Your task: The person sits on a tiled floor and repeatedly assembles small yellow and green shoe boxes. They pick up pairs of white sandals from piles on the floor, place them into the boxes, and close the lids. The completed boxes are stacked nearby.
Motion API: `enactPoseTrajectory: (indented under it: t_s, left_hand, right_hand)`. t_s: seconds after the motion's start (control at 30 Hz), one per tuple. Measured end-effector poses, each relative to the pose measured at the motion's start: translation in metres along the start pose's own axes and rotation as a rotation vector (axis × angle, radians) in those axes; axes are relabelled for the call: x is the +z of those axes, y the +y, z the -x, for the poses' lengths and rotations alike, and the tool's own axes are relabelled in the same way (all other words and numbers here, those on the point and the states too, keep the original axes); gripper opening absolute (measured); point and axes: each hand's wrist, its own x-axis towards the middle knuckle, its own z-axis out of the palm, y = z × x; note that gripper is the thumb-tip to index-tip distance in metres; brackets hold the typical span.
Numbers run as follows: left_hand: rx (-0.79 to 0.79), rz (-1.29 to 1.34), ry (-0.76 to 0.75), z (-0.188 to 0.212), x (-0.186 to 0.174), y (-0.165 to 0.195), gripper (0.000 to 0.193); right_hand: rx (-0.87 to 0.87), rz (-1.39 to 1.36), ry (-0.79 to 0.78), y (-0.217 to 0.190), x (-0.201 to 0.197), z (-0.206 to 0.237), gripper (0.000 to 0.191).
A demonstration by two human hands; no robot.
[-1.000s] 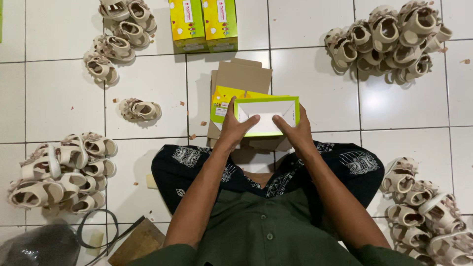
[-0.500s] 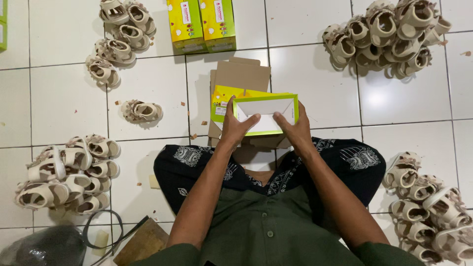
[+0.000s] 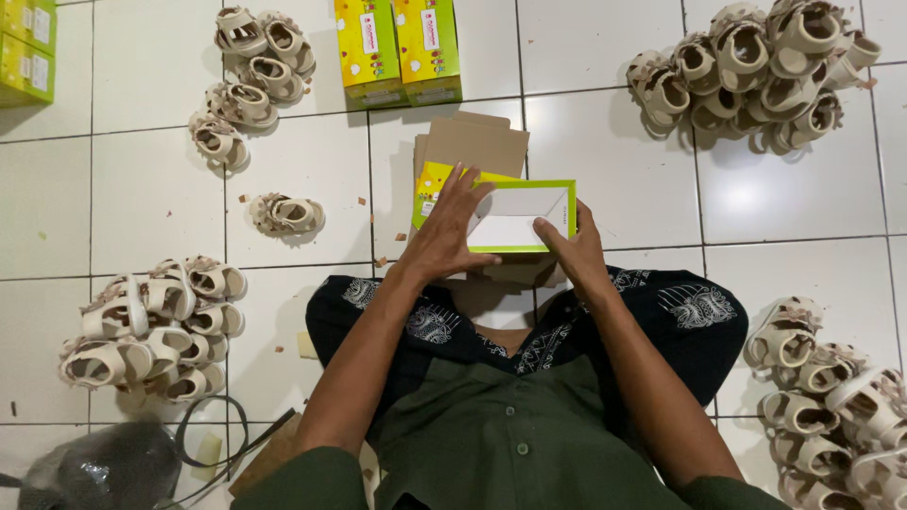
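Note:
I sit cross-legged on a white tiled floor, holding a small green-edged cardboard box with a white inside, open side up. My left hand lies over the box's left end with its fingers spread across the edge. At the box's lower right side, my right hand grips it. Beneath the box lies a stack of flat brown cardboard blanks with a yellow printed sheet on top.
Piles of beige children's sandals lie at the far left, near left, far right and near right; one pair is apart. Closed yellow-green boxes stand ahead, more at the top left. A grey bag is at bottom left.
My left hand has slid further over the box's left end with its fingers spread. The box has shifted a little to the right. The view has tilted slightly.

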Motion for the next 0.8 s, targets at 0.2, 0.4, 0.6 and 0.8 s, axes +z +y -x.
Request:
enactPoseTrajectory:
  t_s: [0.2, 0.4, 0.6, 0.8]
  left_hand:
    - [0.090, -0.296, 0.049, 0.026, 0.028, -0.010, 0.048]
    - [-0.083, -0.209, -0.007, 0.009, 0.015, -0.006, 0.085]
    - [-0.164, -0.341, -0.203, -0.023, -0.015, 0.012, 0.127]
    - [-0.440, 0.387, 0.154, -0.005, -0.037, 0.037, 0.126]
  right_hand:
    - [0.028, 0.088, 0.040, -0.001, 0.004, 0.004, 0.080]
    - [-0.007, 0.056, 0.050, 0.010, 0.004, -0.002, 0.071]
    - [-0.209, 0.138, 0.146, 0.018, -0.012, 0.004, 0.065]
    - [-0.017, -0.443, -0.122, -0.012, -0.014, 0.042, 0.076]
